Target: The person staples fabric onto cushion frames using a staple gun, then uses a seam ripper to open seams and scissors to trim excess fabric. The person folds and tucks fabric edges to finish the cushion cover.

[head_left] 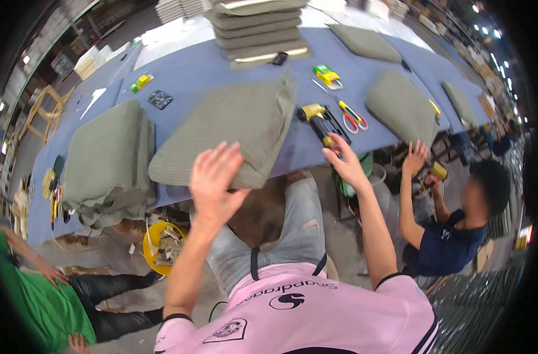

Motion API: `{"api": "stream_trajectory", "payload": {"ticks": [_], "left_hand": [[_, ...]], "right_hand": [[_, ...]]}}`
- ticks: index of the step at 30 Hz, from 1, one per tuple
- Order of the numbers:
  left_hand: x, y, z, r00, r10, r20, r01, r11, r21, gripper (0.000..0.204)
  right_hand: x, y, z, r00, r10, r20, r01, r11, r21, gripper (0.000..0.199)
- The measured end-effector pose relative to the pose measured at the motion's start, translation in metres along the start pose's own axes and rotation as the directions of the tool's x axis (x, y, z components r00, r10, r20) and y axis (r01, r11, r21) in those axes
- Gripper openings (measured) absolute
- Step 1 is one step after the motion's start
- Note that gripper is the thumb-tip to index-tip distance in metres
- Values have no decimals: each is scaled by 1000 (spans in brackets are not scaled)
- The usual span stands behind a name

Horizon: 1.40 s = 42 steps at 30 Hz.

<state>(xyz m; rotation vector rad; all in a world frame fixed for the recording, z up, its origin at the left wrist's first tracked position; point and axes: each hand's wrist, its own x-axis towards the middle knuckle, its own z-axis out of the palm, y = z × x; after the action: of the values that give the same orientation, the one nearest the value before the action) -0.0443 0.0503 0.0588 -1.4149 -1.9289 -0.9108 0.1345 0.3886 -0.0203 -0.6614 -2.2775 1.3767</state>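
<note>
A grey-green fabric-covered cushion (228, 118) lies tilted on the blue table in front of me, its far right corner smeared by motion. My left hand (213, 183) is over its near edge with the fingers stretched out; whether it touches the fabric I cannot tell. To the right lies a yellow and black staple gun (319, 123). Beside its near end is my right hand (347, 164), thumb and fingers apart, gripping nothing that I can see. Red-handled scissors (354, 121) and a yellow-handled screwdriver (340, 101) lie just beyond the gun.
Folded grey-green fabric (107, 156) is stacked at left, cushions (257, 35) at the back. On the right a co-worker (452, 224) touches another cushion (402, 106) and holds a tool. Someone in green (39, 295) is at lower left. A yellow bucket (153, 259) stands below the table.
</note>
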Motion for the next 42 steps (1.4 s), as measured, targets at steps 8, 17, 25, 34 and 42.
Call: {"api": "stream_trajectory", "payload": {"ticks": [8, 17, 25, 34, 42], "left_hand": [[26, -9, -160, 573, -749, -333, 376, 601, -705, 49], [-95, -58, -62, 325, -944, -61, 729, 291, -619, 70], [-143, -102, 6, 712, -701, 50, 669, 698, 257, 73], [-147, -110, 20, 699, -708, 98, 666, 695, 270, 60], [-156, -148, 27, 603, -797, 5, 797, 603, 2, 44]], "right_hand": [[-28, -27, 7, 948, -26, -316, 228, 749, 622, 74], [-43, 36, 28, 964, 146, -223, -123, 986, 114, 79], [-73, 6, 114, 954, -199, -223, 76, 883, -463, 74], [-64, 22, 100, 956, -204, -213, 76, 869, -490, 65], [70, 15, 100, 937, -324, -130, 231, 855, -464, 52]]}}
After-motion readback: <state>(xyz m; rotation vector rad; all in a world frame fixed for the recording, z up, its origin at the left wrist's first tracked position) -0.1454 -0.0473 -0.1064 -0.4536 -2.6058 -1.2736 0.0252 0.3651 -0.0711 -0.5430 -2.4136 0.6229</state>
